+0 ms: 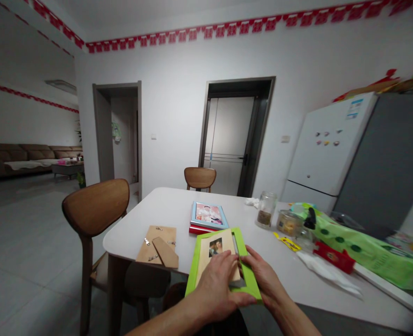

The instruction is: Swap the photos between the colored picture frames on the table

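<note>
A lime-green picture frame (pixel 242 243) is tilted at the near edge of the table, partly over my lap. My right hand (pixel 262 271) grips its right side, fingers around the edge. A cream card (pixel 205 254) lies at a slant across the frame's opening, with a small dark photo (pixel 215 247) of people on it. My left hand (pixel 216 284) bends its fingers over the card's lower part, its thumb along the frame's bottom border. Left of the frame, a wooden backing board (pixel 145 254) with metal clips and a stand leg lies on the table.
Beyond the green frame, a light-blue picture frame (pixel 224 217) lies on a red one (pixel 200 230). On the right stand a glass jar (pixel 266 210) and a lidded container (pixel 288 222), near a green bag (pixel 364 247) and a white tissue (pixel 327 273). Chairs (pixel 97 205) stand around the white table (pixel 132 219).
</note>
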A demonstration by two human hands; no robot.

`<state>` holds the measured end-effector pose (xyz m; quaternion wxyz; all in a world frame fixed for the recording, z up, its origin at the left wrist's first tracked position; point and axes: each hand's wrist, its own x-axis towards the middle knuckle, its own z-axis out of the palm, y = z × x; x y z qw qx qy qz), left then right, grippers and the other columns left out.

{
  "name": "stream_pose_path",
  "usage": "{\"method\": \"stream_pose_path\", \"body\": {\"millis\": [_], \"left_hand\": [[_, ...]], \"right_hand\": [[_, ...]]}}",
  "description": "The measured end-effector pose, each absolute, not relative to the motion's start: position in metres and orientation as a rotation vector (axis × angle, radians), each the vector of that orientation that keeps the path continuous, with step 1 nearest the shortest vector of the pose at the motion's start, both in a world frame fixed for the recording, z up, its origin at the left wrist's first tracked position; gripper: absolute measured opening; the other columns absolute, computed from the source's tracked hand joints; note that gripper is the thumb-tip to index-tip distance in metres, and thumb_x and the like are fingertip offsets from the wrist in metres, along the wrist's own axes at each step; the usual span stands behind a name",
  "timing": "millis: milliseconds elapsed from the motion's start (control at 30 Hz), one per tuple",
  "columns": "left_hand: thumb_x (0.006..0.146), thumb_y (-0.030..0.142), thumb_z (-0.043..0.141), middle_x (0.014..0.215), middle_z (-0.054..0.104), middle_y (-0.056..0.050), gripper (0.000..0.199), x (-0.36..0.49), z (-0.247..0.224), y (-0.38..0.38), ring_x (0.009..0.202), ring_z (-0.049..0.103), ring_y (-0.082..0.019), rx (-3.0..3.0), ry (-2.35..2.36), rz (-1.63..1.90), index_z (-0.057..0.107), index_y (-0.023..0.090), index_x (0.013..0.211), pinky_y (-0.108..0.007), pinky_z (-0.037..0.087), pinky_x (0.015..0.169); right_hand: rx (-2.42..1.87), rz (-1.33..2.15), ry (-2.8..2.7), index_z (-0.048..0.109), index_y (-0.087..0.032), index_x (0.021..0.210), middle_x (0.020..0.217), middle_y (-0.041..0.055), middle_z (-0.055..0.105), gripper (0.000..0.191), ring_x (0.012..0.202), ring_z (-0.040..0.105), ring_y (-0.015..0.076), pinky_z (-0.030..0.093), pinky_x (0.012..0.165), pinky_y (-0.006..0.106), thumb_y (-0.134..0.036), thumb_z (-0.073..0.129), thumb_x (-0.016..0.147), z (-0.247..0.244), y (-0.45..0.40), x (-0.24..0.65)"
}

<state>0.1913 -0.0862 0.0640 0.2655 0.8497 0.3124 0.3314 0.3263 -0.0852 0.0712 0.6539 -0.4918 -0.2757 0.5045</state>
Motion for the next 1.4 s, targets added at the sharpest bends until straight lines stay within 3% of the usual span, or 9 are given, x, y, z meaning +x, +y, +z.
{"method": "stream_pose_path", "body": {"millis": [200, 467, 667, 833, 1100, 1200, 1400], "left_hand": [[0.058, 0.034, 0.071, 0.121, 0.046, -0.008, 0.064, 0.186, 0.076, -0.089, 0.111, 0.039, -0.024, 2.307, 0.738, 0.987, 0.046, 0.019, 0.115, -0.038, 0.029, 0.097], [0.069, 0.022, 0.057, 0.115, 0.049, -0.009, 0.047, 0.183, 0.076, -0.084, 0.107, 0.042, -0.022, 2.262, 0.811, 1.105, 0.045, 0.015, 0.114, -0.034, 0.032, 0.095], [0.064, 0.005, 0.042, 0.103, 0.053, -0.008, 0.052, 0.164, 0.083, -0.068, 0.096, 0.048, -0.020, 2.366, 0.972, 1.257, 0.043, 0.017, 0.115, -0.034, 0.038, 0.086], [0.065, 0.004, 0.041, 0.103, 0.055, -0.007, 0.045, 0.122, 0.072, -0.046, 0.096, 0.050, -0.019, 2.065, 1.266, 1.413, 0.048, 0.016, 0.108, -0.032, 0.037, 0.087], [0.069, 0.009, 0.045, 0.098, 0.060, -0.006, 0.039, 0.095, 0.016, -0.033, 0.089, 0.055, -0.016, 1.848, 1.525, 1.013, 0.047, 0.012, 0.108, -0.022, 0.040, 0.077], [0.069, 0.011, 0.046, 0.091, 0.062, -0.004, 0.038, 0.095, 0.015, -0.034, 0.083, 0.057, -0.017, 1.881, 1.544, 0.955, 0.048, 0.013, 0.106, -0.021, 0.040, 0.073], [0.070, 0.020, 0.050, 0.103, 0.058, -0.007, 0.039, 0.095, 0.026, -0.043, 0.095, 0.053, -0.020, 2.112, 1.644, 0.712, 0.047, 0.015, 0.109, -0.025, 0.037, 0.082]], "right_hand": [[-1.017, 1.146, -0.586, 0.036, -0.016, 0.115, 0.057, -0.0030, 0.064, 0.070, 0.043, 0.055, 0.0095, 0.044, 0.044, 0.018, -0.014, 0.064, 0.051, 0.079, -0.088, 0.313], [-0.963, 1.162, -0.648, 0.030, -0.016, 0.121, 0.060, -0.0024, 0.064, 0.074, 0.052, 0.060, 0.0141, 0.046, 0.047, 0.022, -0.014, 0.063, 0.055, 0.085, -0.090, 0.306], [-1.209, 1.066, -0.753, 0.020, -0.016, 0.129, 0.062, -0.0014, 0.063, 0.084, 0.053, 0.059, 0.0149, 0.044, 0.046, 0.023, -0.020, 0.063, 0.057, 0.082, -0.086, 0.315], [-1.588, 0.874, -0.978, 0.036, -0.009, 0.123, 0.051, -0.0029, 0.059, 0.068, 0.045, 0.052, 0.0125, 0.036, 0.042, 0.021, -0.025, 0.056, 0.060, 0.052, -0.081, 0.354], [-2.034, 0.483, -1.299, 0.053, -0.004, 0.109, 0.072, 0.0086, 0.066, 0.054, 0.063, 0.060, 0.0184, 0.041, 0.056, 0.025, -0.035, 0.043, 0.066, 0.019, -0.071, 0.399], [-2.172, 0.299, -1.403, 0.057, -0.007, 0.105, 0.079, 0.0106, 0.066, 0.048, 0.071, 0.060, 0.0203, 0.041, 0.063, 0.026, -0.033, 0.040, 0.068, 0.018, -0.069, 0.398], [-2.272, 0.158, -1.538, 0.056, -0.007, 0.105, 0.095, 0.0147, 0.064, 0.046, 0.086, 0.059, 0.0239, 0.040, 0.074, 0.030, -0.031, 0.037, 0.071, 0.014, -0.064, 0.393]]}}
